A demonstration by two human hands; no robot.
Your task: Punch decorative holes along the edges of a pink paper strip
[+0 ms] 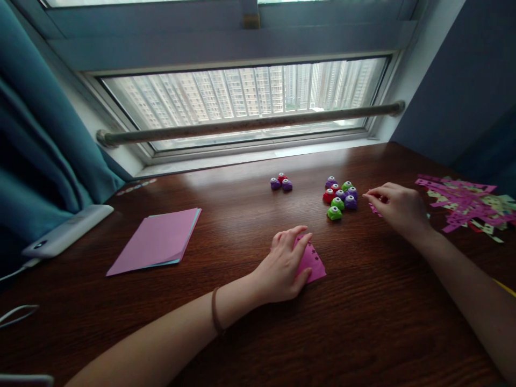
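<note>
My left hand lies over a small pink sheet of paper, fingers apart, pressing it on the table. A row of star-shaped holes runs along the sheet's right edge. Off to the right, my right hand is closed in a pinch; whatever is between its fingertips is too small to make out. Beneath it lie small pink paper bits, partly hidden by the hand. Left of those fingertips stands a cluster of small craft punches in purple, red and green, with white tops.
Three more punches stand farther back. A stack of pink and blue paper lies at left, near a white power bank with a cable. Punched paper strips are heaped at right. A window with a metal rail borders the table.
</note>
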